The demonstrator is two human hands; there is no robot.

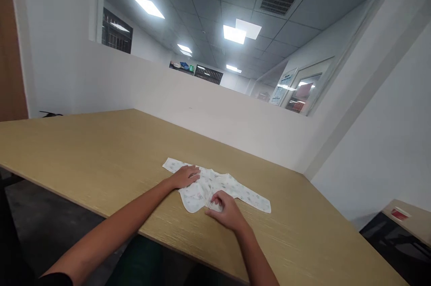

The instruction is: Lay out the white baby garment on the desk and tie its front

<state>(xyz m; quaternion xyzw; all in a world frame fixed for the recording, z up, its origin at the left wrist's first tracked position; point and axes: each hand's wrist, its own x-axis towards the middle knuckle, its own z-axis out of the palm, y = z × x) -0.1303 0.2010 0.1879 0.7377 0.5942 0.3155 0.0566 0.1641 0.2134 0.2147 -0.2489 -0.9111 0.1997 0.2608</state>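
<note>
A small white baby shirt [215,186] with a faint print lies spread flat on the light wooden table [101,156], sleeves stretched out to both sides. My left hand [185,175] rests flat on the shirt's left sleeve and shoulder, fingers apart. My right hand [226,209] sits at the shirt's lower hem, its fingers curled and pinching the fabric edge.
A white partition wall [208,111] runs along the table's far edge, meeting a white wall at the right. Another table corner with a small red object [399,213] stands at the lower right. Dark floor lies beyond the near table edge at left.
</note>
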